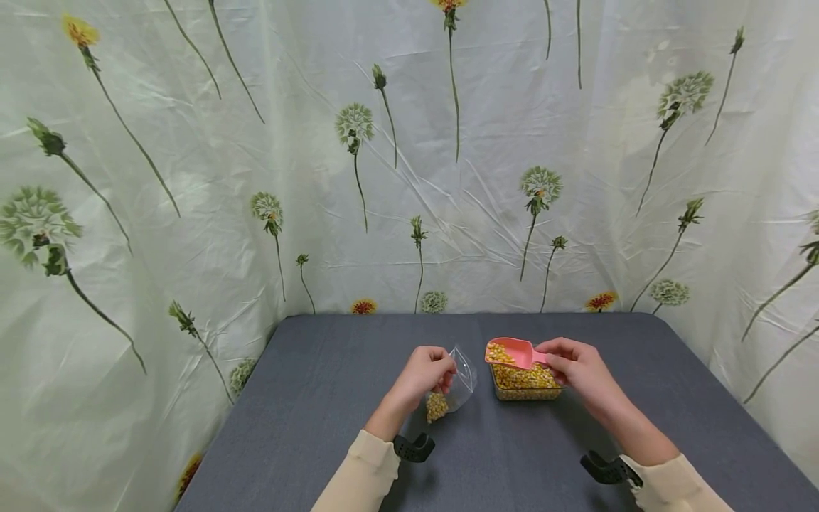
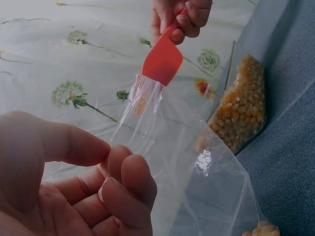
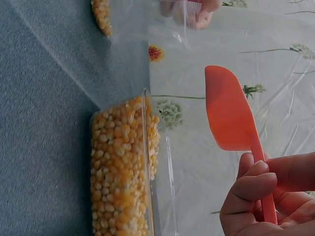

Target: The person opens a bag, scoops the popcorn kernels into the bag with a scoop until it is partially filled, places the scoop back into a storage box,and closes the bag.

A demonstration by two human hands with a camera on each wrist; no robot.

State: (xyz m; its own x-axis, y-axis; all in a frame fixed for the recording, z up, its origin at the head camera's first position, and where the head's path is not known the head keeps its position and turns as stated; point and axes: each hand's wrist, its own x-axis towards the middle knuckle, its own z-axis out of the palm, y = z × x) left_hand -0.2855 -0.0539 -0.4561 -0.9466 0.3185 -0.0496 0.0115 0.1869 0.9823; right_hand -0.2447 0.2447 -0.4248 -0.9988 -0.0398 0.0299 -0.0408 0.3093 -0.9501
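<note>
Pinched by its top edge, a clear plastic bag (image 1: pixel 462 384) hangs from my left hand (image 1: pixel 425 375), with corn kernels (image 1: pixel 437 407) gathered in its bottom. My right hand (image 1: pixel 578 368) grips the handle of a pink scoop (image 1: pixel 521 353), which carries some yellow kernels. The scoop is above a clear container (image 1: pixel 528 393) filled with corn kernels. In the right wrist view the scoop (image 3: pixel 229 110) shows its underside, with thumb and fingers around the handle. The left wrist view shows the bag (image 2: pixel 182 162) held between thumb and fingertips.
A dark grey cloth-covered table (image 1: pixel 333 398) lies beneath both hands. Behind it hangs a pale curtain (image 1: pixel 307 163) printed with dandelions. Black bands (image 1: pixel 414 448) are worn at both wrists.
</note>
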